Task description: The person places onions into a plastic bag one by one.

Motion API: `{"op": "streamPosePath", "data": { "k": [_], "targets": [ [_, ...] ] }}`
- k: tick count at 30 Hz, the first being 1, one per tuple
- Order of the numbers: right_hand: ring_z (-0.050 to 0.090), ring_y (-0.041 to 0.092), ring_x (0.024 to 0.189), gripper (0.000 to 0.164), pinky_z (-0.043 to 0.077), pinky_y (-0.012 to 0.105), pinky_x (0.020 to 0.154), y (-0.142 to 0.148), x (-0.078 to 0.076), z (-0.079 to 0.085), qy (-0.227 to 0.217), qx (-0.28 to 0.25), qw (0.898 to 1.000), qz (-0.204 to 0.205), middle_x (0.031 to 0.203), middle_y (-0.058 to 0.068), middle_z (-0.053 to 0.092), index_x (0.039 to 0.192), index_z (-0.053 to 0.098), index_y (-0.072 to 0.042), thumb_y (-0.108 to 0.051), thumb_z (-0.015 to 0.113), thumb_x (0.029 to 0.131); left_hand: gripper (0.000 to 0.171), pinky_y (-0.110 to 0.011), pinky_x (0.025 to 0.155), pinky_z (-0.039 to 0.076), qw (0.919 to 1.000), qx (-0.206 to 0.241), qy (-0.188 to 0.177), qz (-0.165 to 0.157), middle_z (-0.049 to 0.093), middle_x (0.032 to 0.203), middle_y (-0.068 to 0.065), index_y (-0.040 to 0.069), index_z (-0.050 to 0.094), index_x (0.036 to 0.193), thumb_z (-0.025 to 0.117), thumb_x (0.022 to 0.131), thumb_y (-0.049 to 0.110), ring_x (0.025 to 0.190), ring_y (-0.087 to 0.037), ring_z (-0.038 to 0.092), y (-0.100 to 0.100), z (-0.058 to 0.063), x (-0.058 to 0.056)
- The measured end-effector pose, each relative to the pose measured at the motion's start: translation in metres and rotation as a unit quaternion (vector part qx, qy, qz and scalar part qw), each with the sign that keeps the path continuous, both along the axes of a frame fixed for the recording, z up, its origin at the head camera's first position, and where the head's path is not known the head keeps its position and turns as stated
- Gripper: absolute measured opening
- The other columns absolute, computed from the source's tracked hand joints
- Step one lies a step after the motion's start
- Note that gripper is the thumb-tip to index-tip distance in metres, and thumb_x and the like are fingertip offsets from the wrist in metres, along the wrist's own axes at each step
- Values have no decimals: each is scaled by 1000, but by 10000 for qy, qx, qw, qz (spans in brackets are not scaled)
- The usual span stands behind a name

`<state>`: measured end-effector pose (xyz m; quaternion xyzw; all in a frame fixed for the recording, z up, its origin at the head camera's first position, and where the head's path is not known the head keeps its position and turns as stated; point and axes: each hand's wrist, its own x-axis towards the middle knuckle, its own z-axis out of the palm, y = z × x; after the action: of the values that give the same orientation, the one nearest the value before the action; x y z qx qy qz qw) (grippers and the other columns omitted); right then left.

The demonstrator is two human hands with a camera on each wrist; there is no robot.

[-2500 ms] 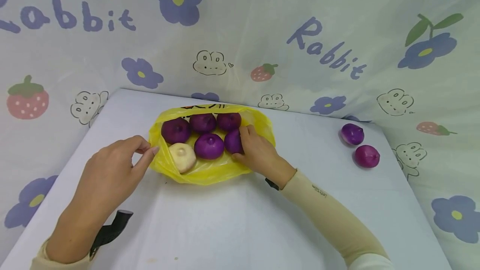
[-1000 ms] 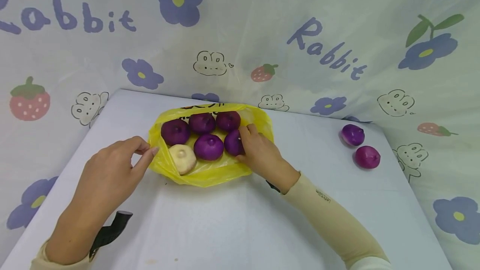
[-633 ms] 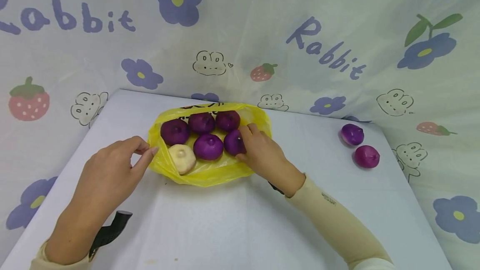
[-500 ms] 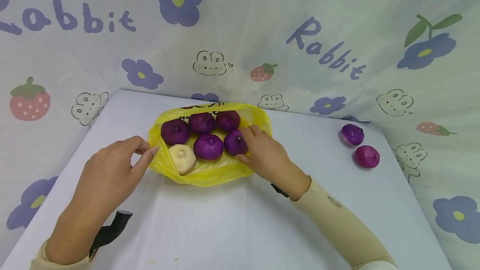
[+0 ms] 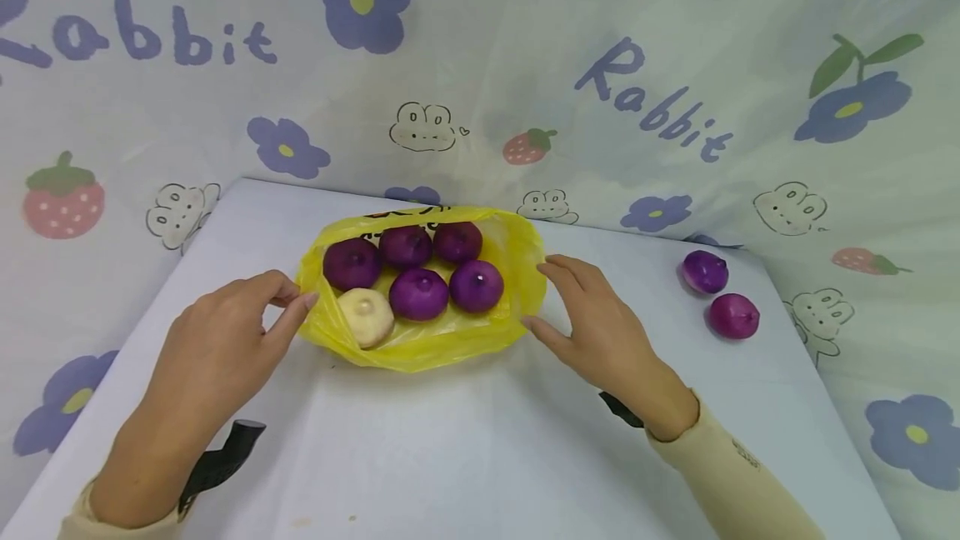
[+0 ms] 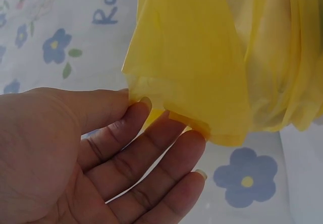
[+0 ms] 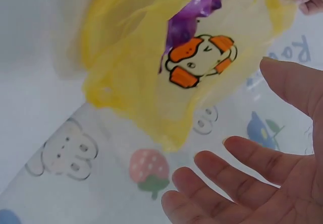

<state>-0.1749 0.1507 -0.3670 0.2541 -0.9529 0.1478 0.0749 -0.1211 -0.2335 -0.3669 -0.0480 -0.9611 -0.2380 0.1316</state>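
Note:
A yellow plastic bag [image 5: 420, 357] lies with its mouth held wide on the white table. In it sit several round purple onions [image 5: 417, 293] in two rows and a pale cream, onion-shaped one [image 5: 365, 317] at the front left. My left hand [image 5: 217, 357] pinches the bag's left rim between thumb and forefinger; the left wrist view shows the thin yellow film [image 6: 186, 57] between them. Just outside the bag's right rim, my right hand [image 5: 600, 332] holds nothing, thumb and fingers spread. In the right wrist view the fingers [image 7: 242, 168] are apart from the bag, which bears a printed orange-and-white animal.
Two more purple onions, one violet [image 5: 705, 272] and one redder [image 5: 733, 317], lie on the table [image 5: 450, 457] at the right, beyond my right hand. A curtain [image 5: 480, 48] printed with flowers, rabbits and strawberries hangs behind the table.
My right hand has let go of the onion at the right of the bag's front row and drawn out to the right. That onion stays inside. The left hand keeps its pinch.

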Motion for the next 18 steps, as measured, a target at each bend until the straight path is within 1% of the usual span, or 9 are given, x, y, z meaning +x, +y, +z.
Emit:
{"op": "streamPosePath", "data": {
  "k": [4,7,13,18],
  "targets": [
    [44,34,143,73,49,54,104,24,7,-1,7,39,9997,-243,155,15,47,148,51,-5,-40,82,92,13,-42,58,44,10000,-37,-59,3,75,94,-14,9,72,99,75,97,21,65,-23,56,2,1,-2],
    [43,35,143,73,47,56,106,39,9,0,104,-27,9992,-375,154,16,47,148,51,-3,-39,82,92,13,-41,58,44,9999,-56,-82,-15,75,94,-14,9,71,100,75,98,21,65,-23,56,3,1,-3],
    [44,38,142,72,44,58,108,60,8,8,337,-128,9979,-535,152,19,49,147,52,-1,-33,84,91,14,-40,58,43,9999,-48,-151,35,75,96,-15,9,72,101,75,98,22,64,-22,55,2,-2,-2],
    [42,40,143,75,43,61,108,76,8,13,235,-46,9962,-841,153,20,48,150,50,-2,-34,84,91,14,-40,57,43,9998,-55,-204,35,75,96,-14,10,72,102,74,98,23,64,-21,55,2,-2,-3]
  ]
}}
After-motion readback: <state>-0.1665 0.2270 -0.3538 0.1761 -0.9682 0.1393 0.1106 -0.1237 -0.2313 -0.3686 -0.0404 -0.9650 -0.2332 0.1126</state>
